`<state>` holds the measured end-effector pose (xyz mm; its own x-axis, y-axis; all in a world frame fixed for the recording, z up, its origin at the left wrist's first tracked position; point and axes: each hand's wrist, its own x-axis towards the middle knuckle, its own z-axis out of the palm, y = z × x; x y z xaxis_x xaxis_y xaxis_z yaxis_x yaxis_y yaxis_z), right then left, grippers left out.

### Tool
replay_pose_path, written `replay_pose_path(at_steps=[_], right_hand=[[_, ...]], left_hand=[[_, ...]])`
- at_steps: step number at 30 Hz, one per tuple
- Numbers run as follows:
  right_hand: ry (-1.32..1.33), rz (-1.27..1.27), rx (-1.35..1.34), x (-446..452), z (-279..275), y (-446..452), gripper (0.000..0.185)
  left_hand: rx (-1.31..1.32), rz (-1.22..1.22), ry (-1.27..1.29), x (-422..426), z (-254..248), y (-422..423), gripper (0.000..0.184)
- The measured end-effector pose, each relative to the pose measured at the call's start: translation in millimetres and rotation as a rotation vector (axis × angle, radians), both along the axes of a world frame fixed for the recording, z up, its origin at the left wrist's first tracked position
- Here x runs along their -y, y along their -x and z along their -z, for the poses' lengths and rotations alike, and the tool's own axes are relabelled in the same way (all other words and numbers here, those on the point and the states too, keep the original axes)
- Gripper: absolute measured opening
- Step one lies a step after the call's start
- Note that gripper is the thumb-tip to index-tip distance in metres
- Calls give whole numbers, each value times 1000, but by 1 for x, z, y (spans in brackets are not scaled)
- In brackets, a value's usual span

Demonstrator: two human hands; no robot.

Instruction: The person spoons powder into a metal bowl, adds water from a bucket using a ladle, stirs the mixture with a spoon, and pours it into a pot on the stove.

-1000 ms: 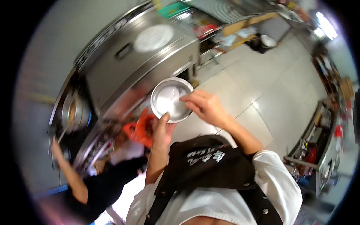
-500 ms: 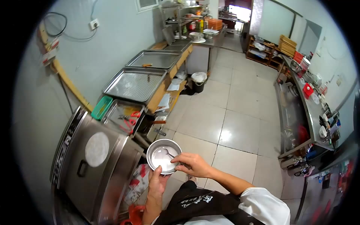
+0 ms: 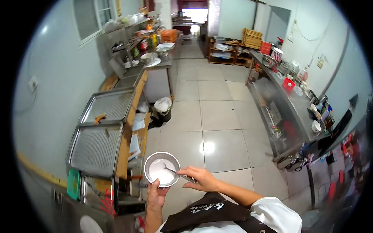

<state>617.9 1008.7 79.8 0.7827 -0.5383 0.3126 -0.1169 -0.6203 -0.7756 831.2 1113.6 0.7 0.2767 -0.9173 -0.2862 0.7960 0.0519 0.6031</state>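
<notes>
A round metal bowl with white contents is held at its near rim by my left hand, the thumb over the edge and the other fingers mostly hidden beneath. My right hand is closed on a metal spoon, whose tip rests in the white contents. The spoon's handle slants down to the right, across the bowl's right rim.
Large metal trays line the left side, with a green basket at the near end. A lidded bucket stands on the tiled floor. On the right is a long steel table with bowls and a red container.
The view has swung right, away from the steel appliance and a co-worker seen at the left earlier. My hands still hold the bowl and spoon; the spoon now shows more clearly.
</notes>
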Motion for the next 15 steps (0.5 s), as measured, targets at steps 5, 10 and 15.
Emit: replay_pose_path(at_steps=[5,10,15], right_hand=[[-45,157,46,103,6,7,65],[72,142,85,236,20,19,69],[-21,264,207,374,1,29,54]], left_hand=[[35,127,-31,133,2,-11,52],[51,121,-36,255,20,-11,50],[51,77,-24,377,-13,-9,53]])
